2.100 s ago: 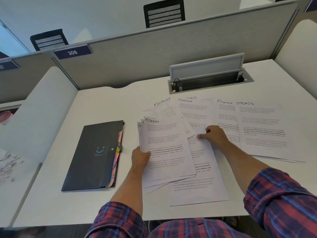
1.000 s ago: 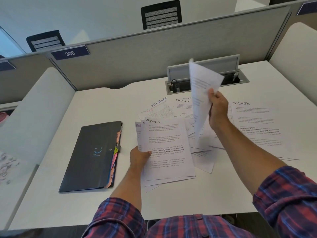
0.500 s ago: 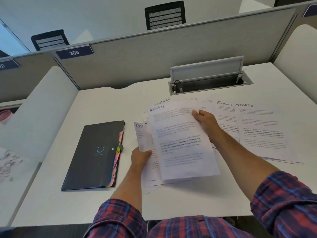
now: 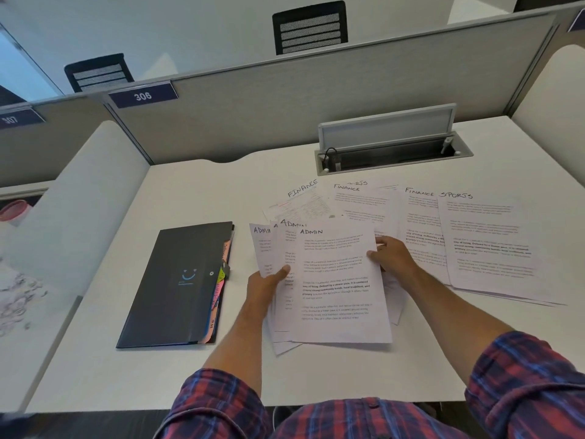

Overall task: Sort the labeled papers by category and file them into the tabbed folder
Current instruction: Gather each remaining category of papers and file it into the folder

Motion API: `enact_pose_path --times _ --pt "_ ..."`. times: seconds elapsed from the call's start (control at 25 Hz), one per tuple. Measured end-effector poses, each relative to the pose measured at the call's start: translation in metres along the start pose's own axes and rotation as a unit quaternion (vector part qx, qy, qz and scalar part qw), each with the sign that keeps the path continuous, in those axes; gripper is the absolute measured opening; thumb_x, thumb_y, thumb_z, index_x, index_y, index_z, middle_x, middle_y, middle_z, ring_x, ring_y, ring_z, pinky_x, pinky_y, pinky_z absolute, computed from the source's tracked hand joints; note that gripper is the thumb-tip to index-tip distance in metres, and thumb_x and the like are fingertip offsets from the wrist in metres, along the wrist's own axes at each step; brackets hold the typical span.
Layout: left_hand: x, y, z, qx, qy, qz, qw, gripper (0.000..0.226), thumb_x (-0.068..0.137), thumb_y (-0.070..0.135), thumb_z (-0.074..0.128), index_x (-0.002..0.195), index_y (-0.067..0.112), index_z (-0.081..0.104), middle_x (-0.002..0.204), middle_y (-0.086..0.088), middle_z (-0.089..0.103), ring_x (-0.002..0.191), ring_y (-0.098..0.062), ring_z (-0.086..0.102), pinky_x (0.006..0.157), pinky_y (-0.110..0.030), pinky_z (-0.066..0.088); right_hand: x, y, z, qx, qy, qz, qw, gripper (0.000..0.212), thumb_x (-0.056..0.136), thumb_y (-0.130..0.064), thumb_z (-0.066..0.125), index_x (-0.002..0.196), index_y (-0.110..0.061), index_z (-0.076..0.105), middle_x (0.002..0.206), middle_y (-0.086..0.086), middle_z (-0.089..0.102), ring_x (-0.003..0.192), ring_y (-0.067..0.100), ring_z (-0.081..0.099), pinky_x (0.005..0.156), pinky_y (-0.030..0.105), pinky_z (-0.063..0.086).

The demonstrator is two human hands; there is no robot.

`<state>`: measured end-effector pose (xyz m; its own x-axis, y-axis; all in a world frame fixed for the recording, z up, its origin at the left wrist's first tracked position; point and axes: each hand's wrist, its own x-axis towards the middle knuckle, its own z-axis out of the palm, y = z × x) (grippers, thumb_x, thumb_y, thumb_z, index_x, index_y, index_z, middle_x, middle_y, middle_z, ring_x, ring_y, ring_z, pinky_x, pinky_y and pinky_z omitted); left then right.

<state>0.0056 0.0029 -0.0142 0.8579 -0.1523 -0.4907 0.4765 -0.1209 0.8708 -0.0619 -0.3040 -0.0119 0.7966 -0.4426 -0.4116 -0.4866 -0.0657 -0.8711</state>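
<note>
Newly laid ADMIN sheet [image 4: 340, 280] tops the stack, pinched at both edges by left hand [image 4: 264, 285] and right hand [image 4: 394, 256] fingers.

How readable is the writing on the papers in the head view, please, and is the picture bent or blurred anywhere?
Head view: handwritten headings on the ADMIN sheet, the FINANCE sheets and the SPORTS sheet read clearly, while the printed body text is too soft to read; wide-angle distortion bows the partition and the desk edges; lighting is even, with soft shadows under the papers.

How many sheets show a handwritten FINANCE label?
3: one tilted sheet behind the ADMIN stack, one just right of it, one beside the SPORTS sheet. Overlapped sheets may hide more.
</note>
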Motion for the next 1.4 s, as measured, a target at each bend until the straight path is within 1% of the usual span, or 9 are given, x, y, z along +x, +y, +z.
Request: enact_pose_path --times 0.08,0.2,0.44,0.52,0.68,0.92,1.08,1.28,1.4 --pt "0.000 0.000 0.003 0.014 -0.013 0.012 1.000 0.031 0.078 0.008 0.084 0.103 0.021 0.071 0.099 0.004 0.076 0.082 -0.011 0.075 0.063 -0.025 0.060 -0.004 0.004 0.004 -0.018 -0.011 -0.018 1.000 0.035 0.089 -0.004 0.069 0.123 -0.007 0.064 0.114 0.015 0.070 0.104 0.032 0.067 0.096 0.049 0.054" --pt "0.001 0.000 0.004 0.011 -0.015 0.009 1.000 0.033 0.077 -0.003 0.080 0.101 0.018 0.070 0.100 -0.001 0.075 0.081 -0.016 0.074 0.059 -0.025 0.059 -0.009 0.007 0.007 -0.036 -0.008 -0.041 0.998 0.028 0.088 -0.013 0.072 0.115 -0.014 0.067 0.108 0.007 0.072 0.098 0.026 0.069 0.089 0.041 0.056" --pt "0.004 0.006 -0.002 -0.059 -0.035 -0.004 0.998 0.045 0.079 -0.002 0.078 0.121 0.009 0.065 0.113 -0.011 0.074 0.098 -0.031 0.071 0.078 -0.041 0.061 -0.019 0.007 0.012 0.024 -0.001 -0.046 0.999 0.016 0.085 -0.045 0.075 0.089 -0.031 0.069 0.089 -0.016 0.075 0.078 0.006 0.071 0.059 0.015 0.051" --pt "0.004 0.007 -0.003 -0.093 -0.073 -0.010 0.993 0.052 0.079 -0.001 0.077 0.128 0.008 0.062 0.118 -0.016 0.072 0.106 -0.039 0.069 0.087 -0.051 0.058 -0.020 0.007 0.012 0.071 -0.029 -0.037 0.996 0.030 0.082 -0.056 0.075 0.099 -0.031 0.071 0.098 -0.014 0.077 0.086 0.006 0.074 0.069 0.021 0.056" --pt "-0.001 0.012 -0.001 -0.125 -0.157 -0.039 0.979 0.057 0.074 0.005 0.081 0.129 0.007 0.063 0.122 -0.021 0.069 0.109 -0.045 0.067 0.085 -0.054 0.057 -0.019 0.002 0.009 0.193 -0.118 -0.009 0.974 0.056 0.076 -0.056 0.081 0.120 -0.025 0.069 0.113 -0.003 0.076 0.102 0.018 0.073 0.082 0.032 0.058" --pt "-0.008 0.026 0.012 -0.104 -0.193 -0.105 0.970 0.065 0.065 0.016 0.081 0.126 -0.002 0.066 0.119 -0.024 0.070 0.099 -0.040 0.071 0.080 -0.046 0.059 -0.015 0.001 0.011 0.215 -0.115 -0.018 0.970 0.048 0.080 -0.034 0.083 0.123 -0.021 0.069 0.115 0.002 0.075 0.102 0.023 0.073 0.088 0.042 0.058" --pt "-0.011 0.041 0.027 -0.094 -0.219 -0.035 0.970 0.064 0.070 0.043 0.085 0.124 0.014 0.071 0.124 -0.015 0.070 0.114 -0.036 0.067 0.089 -0.049 0.057 -0.018 -0.009 0.009 0.278 -0.104 -0.031 0.955 0.044 0.076 -0.022 0.087 0.116 -0.012 0.072 0.113 0.013 0.075 0.099 0.031 0.074 0.072 0.038 0.061" --pt "-0.011 0.061 0.050 0.026 -0.225 0.061 0.972 0.051 0.072 0.014 0.088 0.121 0.014 0.070 0.117 -0.007 0.074 0.109 -0.026 0.071 0.087 -0.036 0.059 -0.019 -0.027 0.010 0.207 -0.140 -0.102 0.963 0.053 0.071 -0.026 0.091 0.120 -0.018 0.071 0.115 0.006 0.075 0.103 0.024 0.073 0.081 0.037 0.060" --pt "-0.010 0.071 0.056 0.058 -0.188 0.107 0.975 0.050 0.069 0.008 0.089 0.116 0.011 0.072 0.111 -0.005 0.076 0.103 -0.026 0.073 0.083 -0.035 0.061 -0.021 -0.038 0.005 0.210 -0.102 -0.124 0.964 0.055 0.066 -0.023 0.093 0.115 -0.014 0.072 0.110 0.010 0.076 0.097 0.031 0.074 0.078 0.043 0.062"
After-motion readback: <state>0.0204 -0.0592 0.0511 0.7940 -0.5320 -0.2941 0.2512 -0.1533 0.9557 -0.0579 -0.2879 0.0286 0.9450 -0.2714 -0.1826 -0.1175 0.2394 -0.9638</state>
